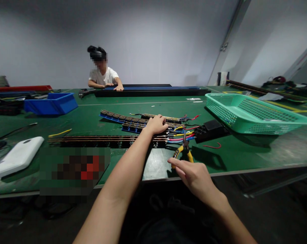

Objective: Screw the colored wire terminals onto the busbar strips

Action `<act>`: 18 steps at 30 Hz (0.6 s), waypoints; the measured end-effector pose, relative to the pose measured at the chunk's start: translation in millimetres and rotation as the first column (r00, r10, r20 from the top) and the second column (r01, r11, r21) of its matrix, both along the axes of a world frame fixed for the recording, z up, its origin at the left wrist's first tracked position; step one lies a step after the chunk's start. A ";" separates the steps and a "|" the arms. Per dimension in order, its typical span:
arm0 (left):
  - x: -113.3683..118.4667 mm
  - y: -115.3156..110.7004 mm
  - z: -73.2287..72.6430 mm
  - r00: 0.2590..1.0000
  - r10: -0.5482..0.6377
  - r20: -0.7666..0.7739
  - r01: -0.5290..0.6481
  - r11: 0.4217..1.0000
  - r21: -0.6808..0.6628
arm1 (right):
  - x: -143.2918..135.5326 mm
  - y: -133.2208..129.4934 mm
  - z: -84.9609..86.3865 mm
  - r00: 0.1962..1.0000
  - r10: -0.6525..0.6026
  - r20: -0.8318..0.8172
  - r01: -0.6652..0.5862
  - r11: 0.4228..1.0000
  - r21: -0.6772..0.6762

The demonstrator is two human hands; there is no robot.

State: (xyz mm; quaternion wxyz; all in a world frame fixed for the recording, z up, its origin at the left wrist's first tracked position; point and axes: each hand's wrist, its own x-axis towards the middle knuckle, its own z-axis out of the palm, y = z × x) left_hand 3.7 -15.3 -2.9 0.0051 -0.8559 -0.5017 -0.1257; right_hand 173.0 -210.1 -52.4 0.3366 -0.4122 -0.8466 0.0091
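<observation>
My left hand (157, 124) rests palm down on several narrow strips with wires, its fingers bent over them; whether it grips one is hidden. The long dark strip (105, 141) with brass-coloured lines lies under my left wrist. Coloured wires (183, 137) run from the strips' right ends toward a black block (211, 130). My right hand (195, 174) is closed around yellow-handled pliers (185, 145) near the table's front edge. The handles are spread and the jaws point away from me, beside the wires. A curved piece of red wire (214, 146) lies to the right.
A green plastic basket (257, 125) stands at right, a blue bin (51, 104) at left. A white power-bank-like box (18, 156) lies front left. Across the green table (92, 106), a person (102, 75) handles long black bars (153, 92). A blurred patch covers the front left.
</observation>
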 end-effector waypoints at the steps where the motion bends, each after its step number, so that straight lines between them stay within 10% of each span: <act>1: 0.0 0.0 0.0 1.000 -0.002 -0.002 0.002 1.000 0.002 | 0.5 -1.0 2.1 1.000 0.005 0.030 -0.004 0.999 -0.031; 11: 0.1 -0.6 0.7 1.000 0.003 -0.005 -0.003 1.000 -0.020 | -9.6 7.7 17.3 0.913 -0.098 -0.396 -0.045 0.941 -0.336; 14: -0.7 0.5 -0.4 1.000 0.005 0.002 -0.005 1.000 -0.020 | -18.0 11.2 13.8 0.743 -0.251 -0.620 -0.021 0.918 -0.397; 18: -0.8 1.6 -1.1 1.000 -0.008 0.009 0.008 1.000 -0.009 | -25.0 11.1 18.1 0.310 -0.369 -0.876 -0.209 0.872 -0.442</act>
